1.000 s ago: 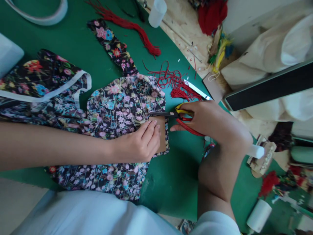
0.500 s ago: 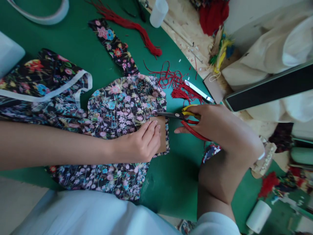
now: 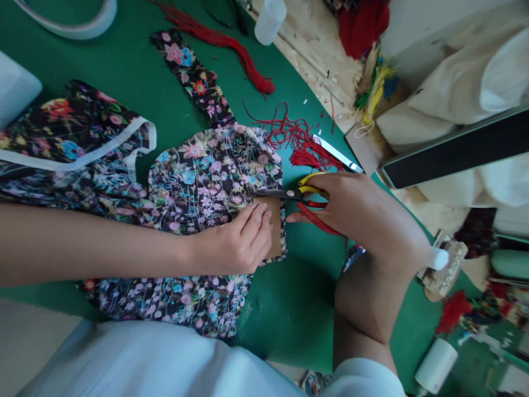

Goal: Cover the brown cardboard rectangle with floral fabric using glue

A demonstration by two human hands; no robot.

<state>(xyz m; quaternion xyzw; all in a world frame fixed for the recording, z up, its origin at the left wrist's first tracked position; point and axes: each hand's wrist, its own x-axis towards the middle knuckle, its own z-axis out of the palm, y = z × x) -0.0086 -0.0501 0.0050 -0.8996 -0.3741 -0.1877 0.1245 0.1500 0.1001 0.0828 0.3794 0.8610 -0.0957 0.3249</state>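
My left hand [image 3: 242, 240] presses a brown cardboard piece [image 3: 275, 220] down on a dark floral cloth [image 3: 198, 165], its fingers curled together over the card. In my right hand [image 3: 351, 201] is a pair of scissors [image 3: 290, 194] with yellow and red handles. Their dark blades lie along the card's upper edge, over the cloth, tips pointing left. Whether cloth is between the blades is hard to see. A narrow strip of similar floral cloth [image 3: 198, 85] extends from the top of the piece.
Red cord tangles [image 3: 306, 143] and a silver cutter-like tool [image 3: 336, 154] lie beyond my right hand. A red tassel bundle [image 3: 223, 41] and white cylinder [image 3: 270, 21] are farther back. White-edged floral fabric [image 3: 82, 132] lies left on the green table [image 3: 289, 309]; a dark bar [image 3: 458, 146] juts in right.
My right hand has moved slightly left with the scissors, so the blades reach farther along the card's upper edge. My left hand and the card stay in place.
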